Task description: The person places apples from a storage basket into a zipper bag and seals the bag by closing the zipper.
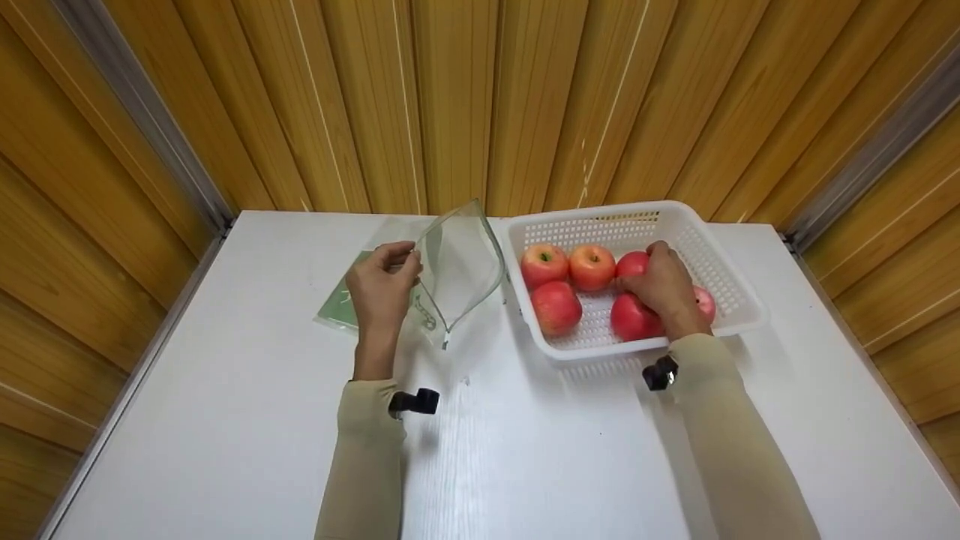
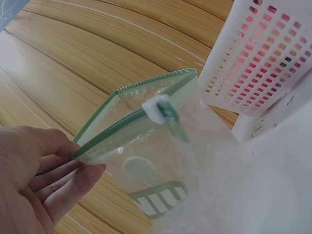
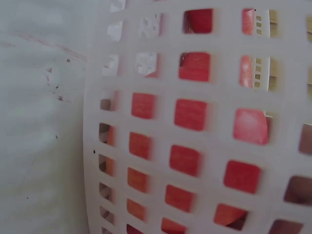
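In the head view my left hand (image 1: 384, 289) pinches the edge of a clear zip bag (image 1: 469, 259) with a green seal. The bag's mouth gapes wide, and its slider (image 2: 158, 108) shows at the near side in the left wrist view, above green-and-white lettering. My right hand (image 1: 664, 289) reaches into a white plastic basket (image 1: 739, 300), thumb and fingers curled round a red apple (image 1: 632, 263) that the hand partly hides. Right beside that hand lie a red apple (image 1: 634, 318) and a pinkish one (image 1: 704, 304). The right wrist view shows red fruit through the basket's holes.
Three more apples, one of them an orange-red apple (image 1: 592, 267), sit in the basket's left half. Bag and basket stand side by side toward the back of a white table (image 1: 525, 465). A wood-slat wall (image 1: 450, 105) rises behind them and along both sides.
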A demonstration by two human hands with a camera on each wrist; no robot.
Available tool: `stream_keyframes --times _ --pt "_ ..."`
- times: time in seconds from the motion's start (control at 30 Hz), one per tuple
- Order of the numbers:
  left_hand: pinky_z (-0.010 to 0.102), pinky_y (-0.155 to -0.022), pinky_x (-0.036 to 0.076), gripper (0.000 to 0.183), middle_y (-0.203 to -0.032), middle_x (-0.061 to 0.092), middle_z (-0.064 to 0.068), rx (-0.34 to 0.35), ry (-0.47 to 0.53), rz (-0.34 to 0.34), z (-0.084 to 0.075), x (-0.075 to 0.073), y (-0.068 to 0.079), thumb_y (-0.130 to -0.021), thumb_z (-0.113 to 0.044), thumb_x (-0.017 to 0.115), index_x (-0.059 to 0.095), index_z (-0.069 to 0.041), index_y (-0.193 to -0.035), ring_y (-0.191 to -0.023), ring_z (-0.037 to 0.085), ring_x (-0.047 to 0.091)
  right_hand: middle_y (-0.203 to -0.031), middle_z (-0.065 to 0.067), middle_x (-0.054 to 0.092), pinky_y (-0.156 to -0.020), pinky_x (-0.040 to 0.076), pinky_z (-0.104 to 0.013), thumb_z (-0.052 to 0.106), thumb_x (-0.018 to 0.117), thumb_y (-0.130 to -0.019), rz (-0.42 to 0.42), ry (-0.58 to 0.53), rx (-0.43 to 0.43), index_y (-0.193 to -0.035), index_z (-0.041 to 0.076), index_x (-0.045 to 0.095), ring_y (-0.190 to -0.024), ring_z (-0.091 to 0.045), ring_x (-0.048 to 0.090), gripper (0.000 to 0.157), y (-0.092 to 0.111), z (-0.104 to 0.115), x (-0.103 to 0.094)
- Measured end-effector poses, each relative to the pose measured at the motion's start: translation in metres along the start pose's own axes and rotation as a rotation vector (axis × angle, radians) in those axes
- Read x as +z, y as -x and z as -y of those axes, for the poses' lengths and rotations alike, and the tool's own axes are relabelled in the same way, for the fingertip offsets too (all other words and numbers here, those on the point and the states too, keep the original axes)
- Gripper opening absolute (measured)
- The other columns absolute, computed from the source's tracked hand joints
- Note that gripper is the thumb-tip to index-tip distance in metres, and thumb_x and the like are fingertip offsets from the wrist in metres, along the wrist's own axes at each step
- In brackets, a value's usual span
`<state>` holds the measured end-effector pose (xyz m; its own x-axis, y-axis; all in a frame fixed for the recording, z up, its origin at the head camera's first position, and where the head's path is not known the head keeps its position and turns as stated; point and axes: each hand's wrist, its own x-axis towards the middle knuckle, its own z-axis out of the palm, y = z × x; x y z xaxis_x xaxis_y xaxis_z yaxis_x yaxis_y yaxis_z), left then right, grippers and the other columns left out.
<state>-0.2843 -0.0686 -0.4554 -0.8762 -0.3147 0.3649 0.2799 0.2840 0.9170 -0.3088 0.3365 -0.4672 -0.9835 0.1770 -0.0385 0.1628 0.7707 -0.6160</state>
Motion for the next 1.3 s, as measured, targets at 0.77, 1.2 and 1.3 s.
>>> stream_keyframes --times 0.77,1.2,1.3 --pt "0.023 -0.064 0.061 0.015 -0.093 0.078 0.012 0.003 0.008 -0.003 -0.002 0.000 0.000 -0.096 -0.003 0.076 0.080 0.003 -0.109 -0.076 0.021 0.076 -0.159 -0.020 0.045 -0.116 0.042 -0.057 0.031 0.081 -0.095 -0.203 -0.219 -0.032 -0.164 0.005 0.033 -0.141 -0.040 0.047 0.088 0.016 0.026 0.000" --pt "0.021 -0.063 0.060 0.014 -0.093 0.078 0.012 0.014 0.017 0.005 0.000 0.000 -0.001 -0.096 -0.003 0.076 0.080 0.002 -0.108 -0.076 0.021 0.076 -0.153 -0.015 0.053 -0.114 0.046 -0.051 0.029 0.085 -0.092 -0.245 -0.381 -0.266 -0.157 0.004 0.045 -0.136 -0.032 0.053 0.080 0.033 0.072 0.013" --pt "0.021 -0.063 0.060 0.014 -0.093 0.078 0.012 0.017 0.018 0.001 0.000 -0.001 -0.001 -0.096 -0.003 0.076 0.080 0.002 -0.108 -0.076 0.021 0.076 -0.151 -0.015 0.055 -0.114 0.047 -0.050 0.024 0.085 -0.092 -0.250 -0.413 -0.342 -0.155 0.002 0.048 -0.134 -0.031 0.054 0.077 0.039 0.083 0.018"
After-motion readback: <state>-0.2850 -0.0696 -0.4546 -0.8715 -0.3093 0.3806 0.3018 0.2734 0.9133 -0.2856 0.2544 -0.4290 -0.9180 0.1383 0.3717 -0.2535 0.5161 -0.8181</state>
